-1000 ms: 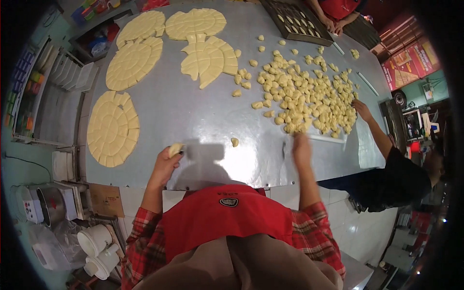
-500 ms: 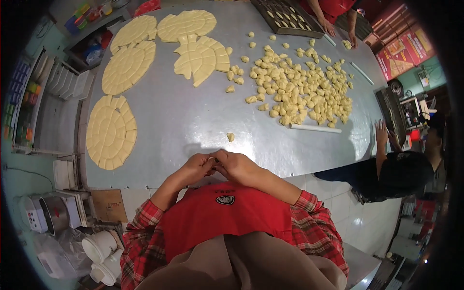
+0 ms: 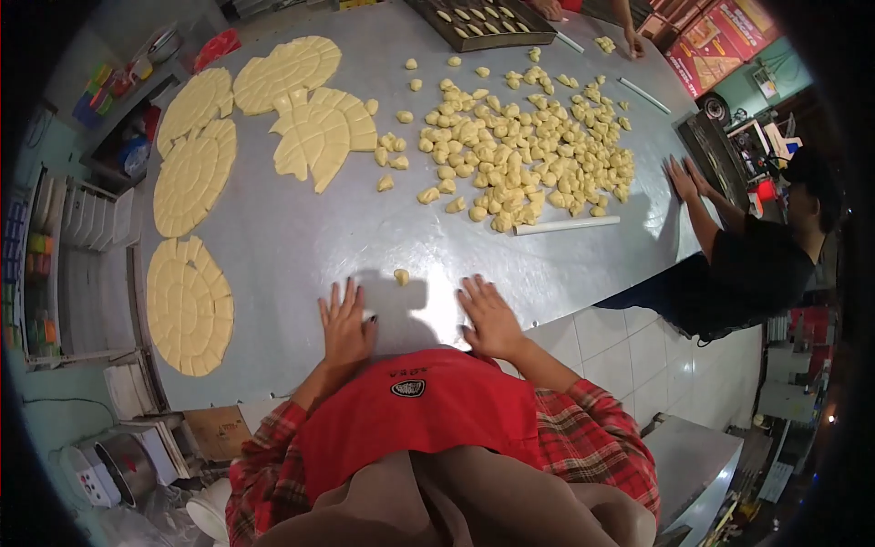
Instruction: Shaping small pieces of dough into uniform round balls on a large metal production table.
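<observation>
My left hand [image 3: 344, 326] lies with fingers spread on the near edge of the metal table [image 3: 301, 237], holding nothing. To its right, my right hand [image 3: 489, 319] rests flat on the same edge, fingers apart and empty. A single small dough piece [image 3: 401, 276] sits on the table just beyond and between the two hands. Farther off to the right is a large heap of yellow dough balls [image 3: 519, 155]. Flat dough rounds scored into pieces lie on the left, the closest being a whole round [image 3: 190, 305]; a partly taken-apart round [image 3: 326, 132] lies farther back.
A white rolling pin [image 3: 567, 225] lies at the heap's near side, another white rod [image 3: 644, 95] beyond it. A dark baking tray [image 3: 483, 23] holds shaped dough at the back. At the right edge a person in black [image 3: 761, 251] rests both hands on the table; another person's hands show at the far side.
My hands, earlier together at the table edge, have come apart and now lie flat and spread on it. The view has shifted somewhat.
</observation>
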`<state>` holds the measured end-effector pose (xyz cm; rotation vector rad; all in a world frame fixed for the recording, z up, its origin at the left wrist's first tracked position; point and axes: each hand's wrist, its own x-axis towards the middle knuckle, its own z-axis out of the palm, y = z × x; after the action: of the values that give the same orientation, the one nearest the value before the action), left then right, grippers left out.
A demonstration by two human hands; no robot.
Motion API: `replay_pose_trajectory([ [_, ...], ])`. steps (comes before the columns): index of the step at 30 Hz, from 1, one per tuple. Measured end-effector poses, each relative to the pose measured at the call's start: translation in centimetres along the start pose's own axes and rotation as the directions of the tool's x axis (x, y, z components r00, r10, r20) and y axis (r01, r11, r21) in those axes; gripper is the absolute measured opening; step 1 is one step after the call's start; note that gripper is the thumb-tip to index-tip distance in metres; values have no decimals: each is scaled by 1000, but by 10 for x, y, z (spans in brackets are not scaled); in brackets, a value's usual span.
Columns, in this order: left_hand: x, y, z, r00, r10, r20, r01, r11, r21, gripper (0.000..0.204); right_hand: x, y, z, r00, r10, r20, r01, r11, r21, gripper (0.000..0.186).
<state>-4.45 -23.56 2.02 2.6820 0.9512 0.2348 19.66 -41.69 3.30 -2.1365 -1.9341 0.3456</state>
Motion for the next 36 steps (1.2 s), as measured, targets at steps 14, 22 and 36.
replay_pose_trajectory([
  [14,6,-12,17,919,-319,-233,100,758,-645,28,-33,45,20,993,41,-110,14,887,461,52],
  [22,96,184,12,853,-95,514,464,-315,-828,20,34,121,-77,965,-74,-251,183,878,443,26],
  [36,83,213,80,973,-151,-175,12,788,-615,19,23,432,-193,971,207,-124,-236,922,-306,34],
])
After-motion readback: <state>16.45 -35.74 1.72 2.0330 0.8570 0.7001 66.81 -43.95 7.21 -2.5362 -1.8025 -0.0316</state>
